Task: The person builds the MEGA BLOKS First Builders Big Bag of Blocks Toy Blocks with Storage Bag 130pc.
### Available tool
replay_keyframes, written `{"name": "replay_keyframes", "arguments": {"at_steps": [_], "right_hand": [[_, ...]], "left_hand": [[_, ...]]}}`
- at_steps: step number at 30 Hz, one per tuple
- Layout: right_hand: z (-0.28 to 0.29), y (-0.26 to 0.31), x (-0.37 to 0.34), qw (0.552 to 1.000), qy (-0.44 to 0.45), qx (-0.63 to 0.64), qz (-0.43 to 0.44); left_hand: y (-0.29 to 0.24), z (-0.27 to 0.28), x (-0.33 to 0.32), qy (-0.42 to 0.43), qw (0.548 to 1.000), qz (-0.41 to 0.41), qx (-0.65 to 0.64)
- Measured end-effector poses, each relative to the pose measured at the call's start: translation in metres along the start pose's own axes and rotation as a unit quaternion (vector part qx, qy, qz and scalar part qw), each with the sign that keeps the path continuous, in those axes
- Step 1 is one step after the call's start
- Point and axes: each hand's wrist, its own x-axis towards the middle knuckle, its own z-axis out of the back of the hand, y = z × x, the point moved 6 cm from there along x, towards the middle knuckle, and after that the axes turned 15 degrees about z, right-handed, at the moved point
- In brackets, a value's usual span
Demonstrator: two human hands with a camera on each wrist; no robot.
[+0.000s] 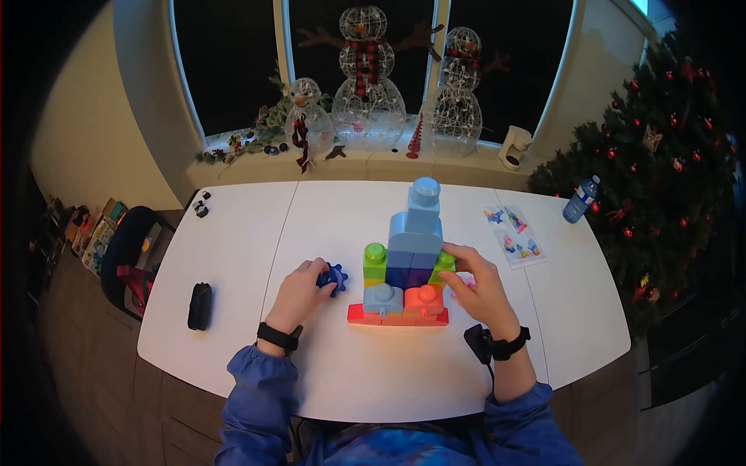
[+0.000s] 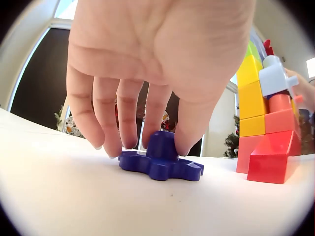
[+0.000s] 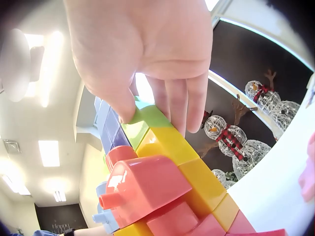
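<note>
A tower of toy building blocks (image 1: 412, 241) stands on the white table (image 1: 357, 373), with light blue blocks on top, darker blue in the middle and red along the base. On its right side, my right hand (image 1: 478, 289) grips a green block (image 3: 156, 118), thumb on one face and fingers behind, above yellow blocks (image 3: 202, 182). Left of the tower, my left hand (image 1: 297, 297) pinches the stud of a dark blue gear-shaped block (image 2: 160, 164) lying on the table. A light blue spouted block (image 1: 383, 298) and a coral one (image 1: 423, 300) sit on the tower's front.
A pink piece (image 1: 460, 289) lies partly hidden beyond my right hand. An illustrated sheet (image 1: 516, 237) and a water bottle (image 1: 581, 199) are at the back right. A black case (image 1: 200, 306) lies at left, small black items (image 1: 201, 208) at the far left corner.
</note>
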Motion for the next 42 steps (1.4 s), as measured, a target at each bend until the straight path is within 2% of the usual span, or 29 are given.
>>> {"name": "replay_keyframes", "arguments": {"at_steps": [2, 6, 9, 12, 18, 21, 24, 27, 33, 42], "right_hand": [[-0.002, -0.002, 0.000, 1.000, -0.009, 0.015, 0.006], [-0.003, -0.005, -0.002, 0.999, -0.021, 0.030, 0.035], [-0.002, -0.004, -0.001, 0.999, -0.021, 0.023, 0.036], [-0.002, -0.006, -0.003, 0.999, -0.021, 0.029, 0.027], [-0.002, -0.006, -0.003, 0.999, -0.022, 0.028, 0.026], [-0.002, -0.007, -0.002, 0.999, -0.018, 0.027, 0.021], [-0.001, -0.008, -0.003, 0.999, -0.014, 0.026, 0.024], [-0.001, -0.009, -0.003, 0.999, -0.014, 0.041, 0.021], [-0.001, -0.011, -0.003, 0.999, -0.010, 0.044, 0.012], [0.000, -0.011, -0.003, 0.999, -0.010, 0.042, 0.011]], "left_hand": [[-0.012, 0.018, -0.016, 0.023, 0.995, 0.008, -0.100], [-0.048, 0.038, -0.056, 0.069, 0.956, -0.066, -0.276], [-0.071, 0.030, -0.076, 0.134, 0.939, -0.119, -0.292], [-0.089, 0.023, -0.079, 0.137, 0.939, -0.153, -0.275], [-0.095, 0.014, -0.078, 0.051, 0.957, -0.182, -0.221], [-0.087, 0.010, -0.078, 0.032, 0.958, -0.113, -0.260], [-0.084, 0.009, -0.075, 0.016, 0.956, -0.145, -0.256], [-0.084, 0.007, -0.073, 0.042, 0.952, -0.148, -0.265], [-0.079, 0.011, -0.069, 0.039, 0.948, -0.124, -0.289], [-0.075, 0.002, -0.071, 0.037, 0.959, -0.128, -0.251]]}}
